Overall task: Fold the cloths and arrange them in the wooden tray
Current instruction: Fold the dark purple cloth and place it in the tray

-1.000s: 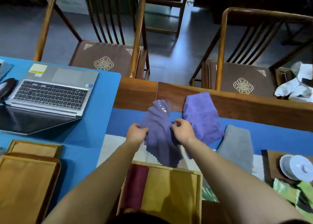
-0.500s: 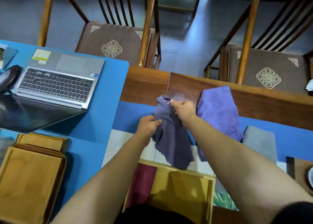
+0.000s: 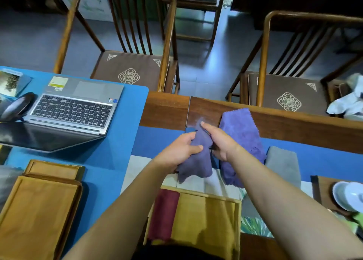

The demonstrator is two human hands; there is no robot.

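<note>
Head view, looking down at the tabletop. Both hands are meeting over the centre of the scene, and between them the dusky purple cloth is hanging bunched above the tabletop, its lower edge drooping just short of the wooden tray. The left hand is holding a clenched grip on the cloth's left side, with the thumb lying across the front of the fabric and the fingers curled behind it. The right hand is grasping the cloth's upper right part, with its fingers pointing toward 11 o'clock along the fabric; the exact finger contact is hidden behind the folds.

At 3 o'clock from the held cloth, and just beside the right hand, the brighter violet cloth is lying flat, partly on the wooden edge of the tabletop. Further toward 3 o'clock, the grey cloth is lying folded, touching the violet one along its lower right side.

At 6 o'clock from the hands, the wooden tray is sitting near the bottom of the view, and it is carrying the dark red cloth against its left wall and the mustard yellow cloth touching it on the right.

At 9 o'clock, the open laptop is resting on the blue mat. At 8 o'clock, the stacked trays are standing well apart from the cloths. At 4 o'clock, the white dishes are sitting on a dark board.
</note>
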